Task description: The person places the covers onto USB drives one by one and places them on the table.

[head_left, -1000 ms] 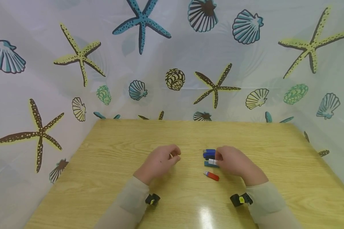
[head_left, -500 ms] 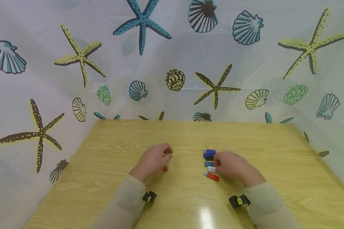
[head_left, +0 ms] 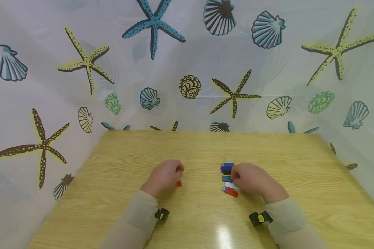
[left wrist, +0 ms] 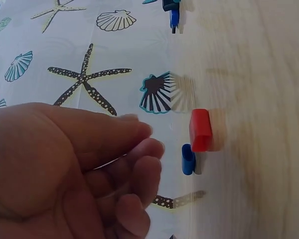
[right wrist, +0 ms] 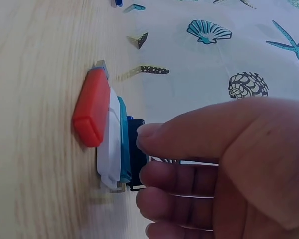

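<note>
Above the table, my left hand (head_left: 164, 175) has loosely curled fingers with nothing visible between them. Beside it lies a red cap (head_left: 179, 184); the left wrist view also shows a blue cap (left wrist: 188, 159), hidden in the head view. My right hand (head_left: 254, 179) hovers over a row of USB sticks, fingers loosely bent and apparently holding none. The row has a blue stick (head_left: 228, 165), a black one (head_left: 226, 172), a teal one (head_left: 226, 178), a white one (head_left: 231, 186) and, nearest, a red USB stick (head_left: 230, 192) with its metal plug exposed. In the right wrist view, my thumb overlaps the black stick (right wrist: 136, 152).
The wooden table (head_left: 193, 218) bears the sticks and caps. A white curtain (head_left: 174, 65) printed with starfish and shells stands along its back and sides. Each wrist wears a small black camera, such as the right camera (head_left: 260, 218).
The right hand brought the white stick nearer the body, laid it between the teal and red sticks and let go. The left hand shifted left, uncovering the red cap.
</note>
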A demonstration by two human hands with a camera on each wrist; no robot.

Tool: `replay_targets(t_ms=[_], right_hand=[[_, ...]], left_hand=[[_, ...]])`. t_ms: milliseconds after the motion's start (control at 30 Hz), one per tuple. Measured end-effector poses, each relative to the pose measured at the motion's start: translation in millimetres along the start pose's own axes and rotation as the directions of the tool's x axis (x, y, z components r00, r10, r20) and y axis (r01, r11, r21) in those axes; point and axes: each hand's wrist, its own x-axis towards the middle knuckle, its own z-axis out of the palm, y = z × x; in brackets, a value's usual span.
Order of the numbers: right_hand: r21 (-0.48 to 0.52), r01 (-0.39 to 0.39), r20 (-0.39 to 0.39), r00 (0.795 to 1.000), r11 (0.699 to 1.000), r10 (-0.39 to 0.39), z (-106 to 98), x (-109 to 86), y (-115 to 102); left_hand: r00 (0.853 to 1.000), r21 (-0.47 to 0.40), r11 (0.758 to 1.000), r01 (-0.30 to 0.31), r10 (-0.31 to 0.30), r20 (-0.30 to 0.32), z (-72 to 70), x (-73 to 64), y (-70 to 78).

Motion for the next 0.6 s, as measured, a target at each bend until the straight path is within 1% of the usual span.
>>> replay_targets(t_ms=[100, 167, 233, 333, 467, 600], right_hand=[[0.007, 0.006, 0.001, 1.000, 1.000, -0.006, -2, -1.3, -2], [0.012, 0.008, 0.006, 1.000, 1.000, -0.008, -3, -1.8, -3], [0.017, 0.016, 0.009, 1.000, 1.000, -0.016, -3, -2.5, -3], [0.022, 0.021, 0.014, 1.000, 1.000, -0.021, -4, -3.4, -4], [0.024, 0.024, 0.019, 1.000, 0.999, -0.025, -5, -4.7, -6], [0.029, 0.029, 0.024, 0.999, 0.999, -0.030, -5, -5.7, -8]], left_hand=[[0.998, -0.014, 1.000, -0.002, 0.002, 0.056, 1.3, -2.5, -2.2], [0.995, -0.027, 1.000, -0.002, 0.005, 0.100, 2.6, -4.9, -4.5], [0.992, -0.028, 1.000, -0.007, 0.010, 0.129, 4.5, -6.1, -6.7], [0.990, -0.014, 1.000, -0.017, 0.019, 0.141, 7.2, -6.4, -9.4], [0.991, 0.010, 1.000, -0.029, 0.028, 0.134, 9.0, -5.9, -10.9], [0.989, 0.023, 0.999, -0.032, 0.028, 0.142, 9.4, -5.6, -10.7]])
